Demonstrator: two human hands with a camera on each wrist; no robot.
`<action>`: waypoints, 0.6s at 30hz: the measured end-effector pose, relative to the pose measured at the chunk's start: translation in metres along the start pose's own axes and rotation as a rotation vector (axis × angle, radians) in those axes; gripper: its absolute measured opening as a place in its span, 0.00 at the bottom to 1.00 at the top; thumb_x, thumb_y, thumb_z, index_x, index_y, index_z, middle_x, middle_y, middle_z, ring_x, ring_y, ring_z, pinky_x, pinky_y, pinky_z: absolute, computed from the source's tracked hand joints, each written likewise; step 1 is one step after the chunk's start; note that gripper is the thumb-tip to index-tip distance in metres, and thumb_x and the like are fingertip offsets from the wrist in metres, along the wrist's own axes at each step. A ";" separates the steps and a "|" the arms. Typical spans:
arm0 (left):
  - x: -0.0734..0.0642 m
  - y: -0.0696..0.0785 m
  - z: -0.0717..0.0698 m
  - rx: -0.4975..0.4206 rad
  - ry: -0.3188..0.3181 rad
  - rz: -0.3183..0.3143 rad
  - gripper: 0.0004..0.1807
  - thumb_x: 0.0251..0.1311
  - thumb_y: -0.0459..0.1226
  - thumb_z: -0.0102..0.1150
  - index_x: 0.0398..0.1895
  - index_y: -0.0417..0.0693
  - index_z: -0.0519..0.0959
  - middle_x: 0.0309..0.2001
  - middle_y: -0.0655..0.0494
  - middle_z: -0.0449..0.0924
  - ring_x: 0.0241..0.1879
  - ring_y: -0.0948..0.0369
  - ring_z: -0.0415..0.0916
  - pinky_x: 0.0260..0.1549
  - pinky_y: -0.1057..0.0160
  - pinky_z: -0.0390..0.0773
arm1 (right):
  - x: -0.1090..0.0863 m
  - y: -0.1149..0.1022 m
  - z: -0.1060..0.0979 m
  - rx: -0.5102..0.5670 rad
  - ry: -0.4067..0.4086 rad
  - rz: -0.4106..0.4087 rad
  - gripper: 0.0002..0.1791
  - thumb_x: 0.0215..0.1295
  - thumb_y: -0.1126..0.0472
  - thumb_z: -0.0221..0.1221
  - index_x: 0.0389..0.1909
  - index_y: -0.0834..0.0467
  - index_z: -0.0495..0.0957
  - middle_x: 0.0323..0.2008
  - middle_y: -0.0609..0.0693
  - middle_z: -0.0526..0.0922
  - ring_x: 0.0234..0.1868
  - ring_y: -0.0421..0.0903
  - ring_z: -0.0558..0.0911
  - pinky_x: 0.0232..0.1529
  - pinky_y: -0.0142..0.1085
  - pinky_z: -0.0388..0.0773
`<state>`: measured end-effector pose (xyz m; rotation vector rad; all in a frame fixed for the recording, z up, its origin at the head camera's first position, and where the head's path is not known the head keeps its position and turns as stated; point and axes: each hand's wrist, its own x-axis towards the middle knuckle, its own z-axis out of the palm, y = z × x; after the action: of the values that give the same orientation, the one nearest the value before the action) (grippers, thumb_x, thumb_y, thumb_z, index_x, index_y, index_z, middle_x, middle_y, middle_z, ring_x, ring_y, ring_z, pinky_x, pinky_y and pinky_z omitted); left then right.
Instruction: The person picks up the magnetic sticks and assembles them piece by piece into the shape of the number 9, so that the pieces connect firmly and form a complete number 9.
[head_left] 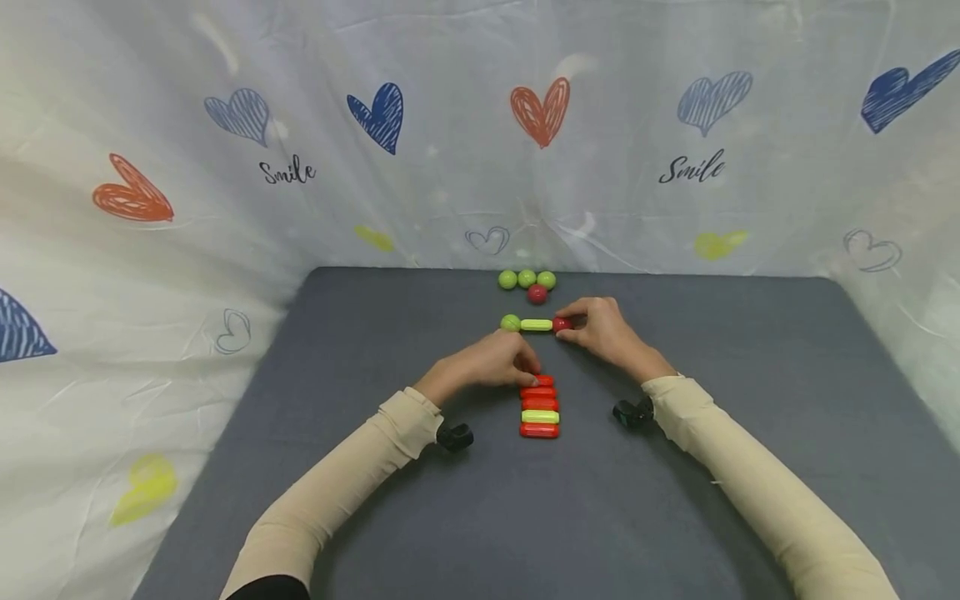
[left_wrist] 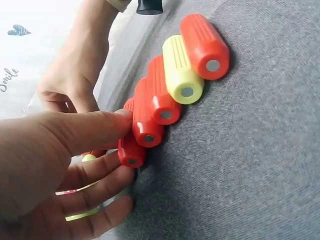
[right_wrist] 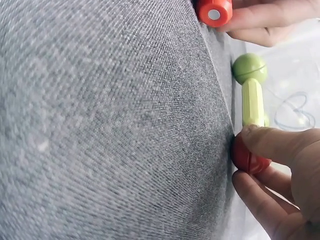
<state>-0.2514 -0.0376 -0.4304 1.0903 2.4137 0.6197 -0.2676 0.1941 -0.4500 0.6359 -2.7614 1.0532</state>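
Currently pinched | red ball (right_wrist: 241, 155) between right fingers (right_wrist: 255, 195) | farthest red rod (left_wrist: 130, 151) between left fingers (left_wrist: 97, 168)

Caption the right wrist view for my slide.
Right hand grips a red ball at one end of a yellow rod, green ball at the other.

soft light fills the head view, with faint shadows beside the sleeves (head_left: 337, 483) on the table (head_left: 420, 533) and pale glare on the curtain (head_left: 450, 183); both wrist views bleach the curtain, and the right blurs its printed heart (right_wrist: 295, 111).
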 end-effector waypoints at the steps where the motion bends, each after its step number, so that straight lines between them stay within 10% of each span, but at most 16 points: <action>1: 0.000 0.000 0.000 0.002 -0.002 0.005 0.12 0.63 0.41 0.68 0.47 0.46 0.88 0.39 0.60 0.87 0.36 0.70 0.80 0.36 0.70 0.79 | 0.000 0.000 0.000 0.001 0.001 0.001 0.17 0.53 0.64 0.75 0.45 0.62 0.88 0.41 0.56 0.87 0.42 0.50 0.84 0.42 0.46 0.81; 12: -0.005 -0.005 0.003 -0.070 0.031 0.030 0.08 0.63 0.39 0.68 0.42 0.47 0.88 0.33 0.64 0.85 0.32 0.69 0.79 0.34 0.69 0.78 | -0.001 -0.002 -0.001 -0.012 0.009 -0.005 0.16 0.53 0.64 0.76 0.44 0.62 0.88 0.41 0.56 0.88 0.42 0.52 0.85 0.43 0.47 0.81; 18: -0.013 -0.014 0.003 -0.188 0.157 -0.018 0.04 0.63 0.40 0.69 0.38 0.52 0.88 0.30 0.66 0.84 0.29 0.66 0.79 0.31 0.67 0.78 | 0.000 -0.001 0.000 -0.022 0.013 -0.013 0.16 0.52 0.64 0.76 0.43 0.62 0.88 0.40 0.56 0.88 0.42 0.52 0.84 0.43 0.48 0.80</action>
<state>-0.2498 -0.0557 -0.4385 0.9728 2.4329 0.9372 -0.2670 0.1937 -0.4491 0.6406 -2.7501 1.0190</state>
